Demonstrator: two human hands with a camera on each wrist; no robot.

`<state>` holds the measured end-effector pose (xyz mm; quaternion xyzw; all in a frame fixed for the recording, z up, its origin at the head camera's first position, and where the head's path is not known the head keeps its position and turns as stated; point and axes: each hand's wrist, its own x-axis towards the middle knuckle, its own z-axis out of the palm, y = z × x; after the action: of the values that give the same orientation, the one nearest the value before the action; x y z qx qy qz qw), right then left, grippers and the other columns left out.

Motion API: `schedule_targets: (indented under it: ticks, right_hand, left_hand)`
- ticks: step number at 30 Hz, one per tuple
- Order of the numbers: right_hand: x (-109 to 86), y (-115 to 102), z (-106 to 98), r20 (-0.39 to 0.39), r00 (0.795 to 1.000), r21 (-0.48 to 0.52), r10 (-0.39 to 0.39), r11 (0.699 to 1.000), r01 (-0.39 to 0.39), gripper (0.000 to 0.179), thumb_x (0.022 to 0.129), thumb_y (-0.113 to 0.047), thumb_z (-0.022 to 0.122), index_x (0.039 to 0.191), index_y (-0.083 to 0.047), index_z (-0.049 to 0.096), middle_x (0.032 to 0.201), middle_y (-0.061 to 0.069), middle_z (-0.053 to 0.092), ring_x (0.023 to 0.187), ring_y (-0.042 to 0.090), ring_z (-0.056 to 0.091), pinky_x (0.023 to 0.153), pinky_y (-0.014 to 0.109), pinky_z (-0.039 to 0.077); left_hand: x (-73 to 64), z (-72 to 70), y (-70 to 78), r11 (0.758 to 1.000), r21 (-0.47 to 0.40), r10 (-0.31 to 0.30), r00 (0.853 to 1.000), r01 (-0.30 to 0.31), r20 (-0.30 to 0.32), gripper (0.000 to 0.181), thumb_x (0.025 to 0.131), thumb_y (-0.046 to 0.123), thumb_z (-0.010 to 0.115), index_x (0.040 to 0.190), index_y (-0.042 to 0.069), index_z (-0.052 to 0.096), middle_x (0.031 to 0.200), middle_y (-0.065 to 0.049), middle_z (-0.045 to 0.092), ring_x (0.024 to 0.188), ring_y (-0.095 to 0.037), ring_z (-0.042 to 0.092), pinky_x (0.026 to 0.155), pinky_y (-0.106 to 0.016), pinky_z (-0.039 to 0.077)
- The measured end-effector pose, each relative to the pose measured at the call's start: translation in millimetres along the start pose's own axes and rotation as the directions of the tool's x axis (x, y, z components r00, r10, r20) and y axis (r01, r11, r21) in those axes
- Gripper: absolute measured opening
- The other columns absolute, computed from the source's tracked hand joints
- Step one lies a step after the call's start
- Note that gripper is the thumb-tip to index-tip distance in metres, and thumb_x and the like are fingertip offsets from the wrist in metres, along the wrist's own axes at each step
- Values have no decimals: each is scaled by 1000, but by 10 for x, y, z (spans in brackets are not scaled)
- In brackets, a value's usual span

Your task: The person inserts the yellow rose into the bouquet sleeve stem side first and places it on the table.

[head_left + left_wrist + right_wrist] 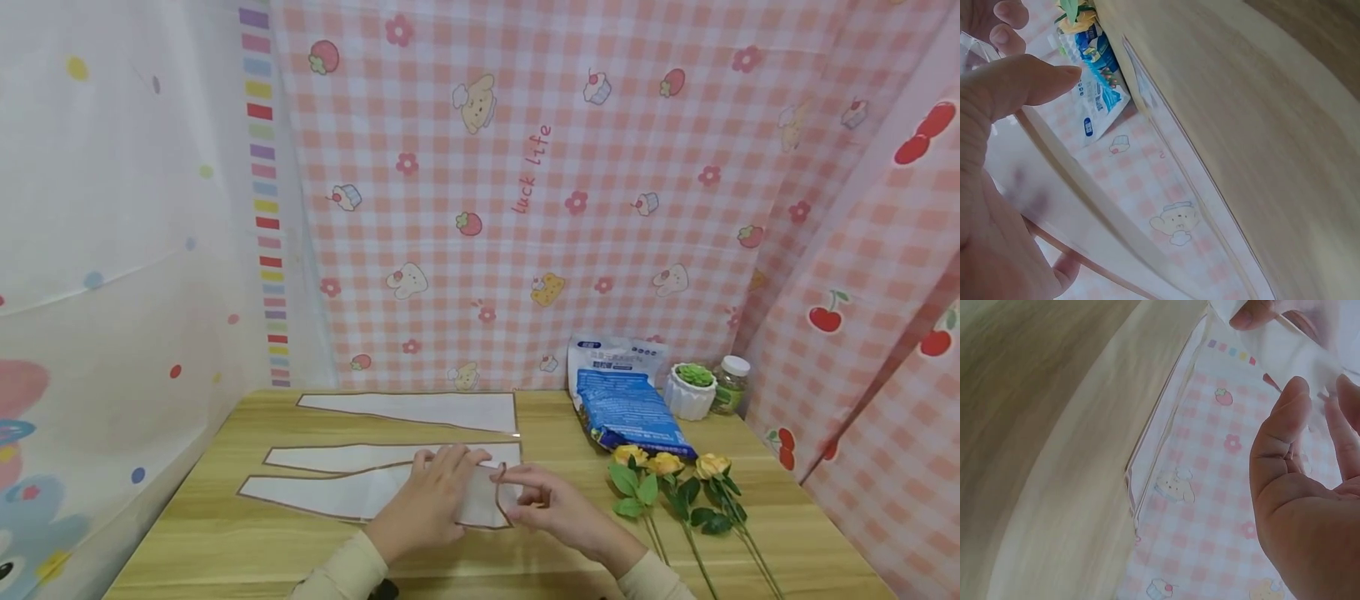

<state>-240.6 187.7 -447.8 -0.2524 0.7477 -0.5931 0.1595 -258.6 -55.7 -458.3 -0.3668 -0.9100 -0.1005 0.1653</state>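
Observation:
Three long tapered white sheets with brown borders lie side by side on the table: a back sheet (457, 408), a middle sheet (322, 457) and a front sheet (300, 493). My left hand (429, 504) rests across the front sheet with its fingers spread; the left wrist view shows its thumb (1050, 78) stretched out beside the sheet's border. At the wide right end, my right hand (558, 508) pinches the edge, which curls upward. In the right wrist view the thumb (1291, 409) is close against the sheet, which partly hides the other fingers.
Three yellow artificial roses (663, 464) with long stems lie to the right of my right hand. Behind them are a blue and white bag (626, 404), a white potted succulent (690, 400) and a lidded jar (730, 387). Patterned curtains (525, 250) enclose the wooden table (247, 558).

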Motion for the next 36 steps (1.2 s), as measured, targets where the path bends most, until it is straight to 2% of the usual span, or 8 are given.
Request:
schedule_targets:
  ticks: [5, 8, 12, 19, 24, 29, 32, 36]
  right_hand:
    - [-84, -36, -97, -18, 999, -28, 35, 999, -36, 44, 101, -13, 63, 143, -6, 57, 150, 22, 40, 105, 23, 63, 78, 39, 53]
    - [-150, -54, -183, -27, 998, -50, 50, 997, -52, 45, 101, -17, 62, 145, -8, 55, 153, 23, 38, 108, 30, 62, 81, 45, 53]
    - [-271, -71, -359, -77, 994, -89, 77, 993, -84, 48, 102, -23, 62, 147, -10, 54, 151, 21, 44, 107, 35, 64, 80, 47, 55]
    - [-538, -121, -820, -202, 974, -127, 100, 984, -128, 54, 103, -26, 60, 149, -2, 46, 136, 23, 53, 103, 24, 65, 82, 45, 55]
    - [-777, -143, -1165, -331, 932, -155, 148, 966, -208, 55, 105, -21, 57, 151, 3, 40, 133, 26, 53, 108, 30, 64, 83, 46, 55]
    - [-1051, -120, -1476, -451, 865, -131, 220, 942, -308, 57, 106, -22, 55, 152, 6, 35, 134, 26, 52, 108, 25, 63, 85, 44, 56]
    - [-1208, -96, -1656, -492, 834, -136, 251, 924, -358, 57, 107, -24, 52, 151, 9, 35, 132, 26, 53, 105, 23, 64, 85, 44, 56]
    - [-1380, -33, -1869, -518, 798, -162, 309, 880, -446, 57, 108, -26, 50, 148, 12, 36, 130, 30, 54, 105, 28, 65, 85, 46, 57]
  left_hand:
    - [-8, 6, -34, 1000, 2, -2, 1000, 2, -21, 103, 58, 23, 94, 143, 17, 35, 124, -3, 50, 118, -23, 49, 95, -55, 38]
    - [-16, 9, -50, 1000, 0, 1, 999, -1, -37, 103, 58, 23, 94, 142, 17, 36, 126, -3, 50, 118, -23, 49, 96, -55, 38]
    - [-22, 3, -66, 1000, 10, 9, 999, -9, -46, 103, 58, 24, 94, 142, 17, 36, 127, -4, 51, 118, -23, 49, 96, -55, 38]
    - [-31, -7, -88, 1000, 9, 2, 1000, -1, -23, 101, 60, 24, 94, 142, 18, 35, 127, -3, 50, 120, -23, 48, 96, -56, 38]
    - [-35, -5, -97, 1000, 16, -2, 1000, 2, -16, 100, 60, 25, 94, 142, 18, 35, 127, -2, 49, 120, -22, 47, 96, -56, 38]
    - [-37, -2, -103, 999, 32, 1, 1000, 0, -19, 100, 59, 25, 94, 141, 17, 36, 124, -1, 49, 118, -21, 47, 95, -54, 38]
    - [-36, -7, -104, 999, 33, 4, 1000, -3, -21, 100, 58, 25, 94, 141, 18, 37, 122, -1, 48, 116, -21, 47, 95, -53, 38]
    - [-46, -12, -110, 999, 37, 7, 1000, -6, -23, 100, 58, 25, 93, 141, 17, 37, 120, -1, 47, 116, -21, 47, 94, -53, 38]
